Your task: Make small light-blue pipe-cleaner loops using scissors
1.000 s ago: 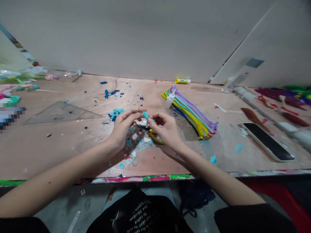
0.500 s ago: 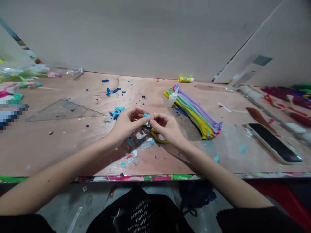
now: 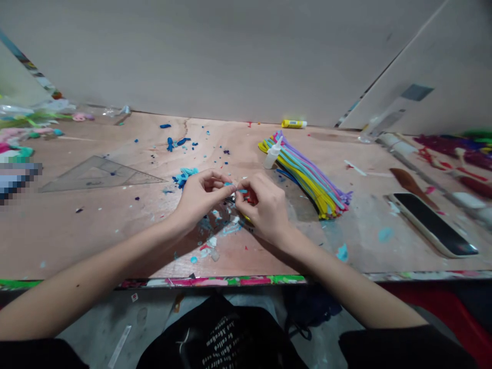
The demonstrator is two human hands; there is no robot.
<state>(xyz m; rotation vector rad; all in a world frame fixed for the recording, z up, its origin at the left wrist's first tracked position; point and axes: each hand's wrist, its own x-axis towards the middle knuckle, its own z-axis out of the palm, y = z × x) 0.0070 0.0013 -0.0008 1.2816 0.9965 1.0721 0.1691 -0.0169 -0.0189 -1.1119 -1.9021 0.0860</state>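
Note:
My left hand pinches a small light-blue piece between thumb and fingertips. My right hand meets it from the other side, fingers bent, with a bit of the same light blue showing at its fingertips. Whether this is one strip or two bits is too small to tell. Under the hands lie scissors with yellow on the handle, mostly covered by my right hand. A heap of short blue pipe-cleaner pieces sits just behind my left hand.
Right of the hands lies a bundle of coloured pipe cleaners, a small white squeeze bottle on it. A glue stick is by the back wall, a phone at right, a set square at left. Scraps litter the table.
My right hand has turned and its fingers have curled in more, covering more of the scissors. My left hand stays nearly where it was, still pinching the light-blue piece.

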